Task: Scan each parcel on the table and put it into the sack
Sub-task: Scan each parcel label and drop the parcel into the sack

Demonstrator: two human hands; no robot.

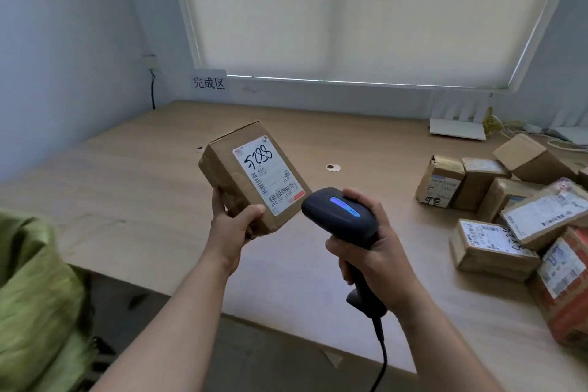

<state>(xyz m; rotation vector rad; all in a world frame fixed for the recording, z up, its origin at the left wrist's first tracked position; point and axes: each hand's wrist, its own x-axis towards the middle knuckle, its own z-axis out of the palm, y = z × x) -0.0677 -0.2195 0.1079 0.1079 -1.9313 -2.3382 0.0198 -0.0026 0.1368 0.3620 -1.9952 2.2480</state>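
Note:
My left hand (pixel 234 219) grips a brown cardboard parcel (pixel 229 165) by its lower end and holds it above the table, tilted, with its white label marked "5288" facing up. My right hand (pixel 378 251) grips the handle of a dark barcode scanner (pixel 339 213), whose head points at the label's lower right corner. A blue light glows on top of the scanner. Its cable hangs down past the table's front edge. A green sack (pixel 35 289) sits at the lower left, beside the table.
Several taped cardboard parcels (pixel 496 245) are heaped on the right of the wooden table (pixel 133 194). A white router (pixel 458 127) and cables lie at the back right. A paper sign (pixel 209 83) hangs on the wall under a window blind.

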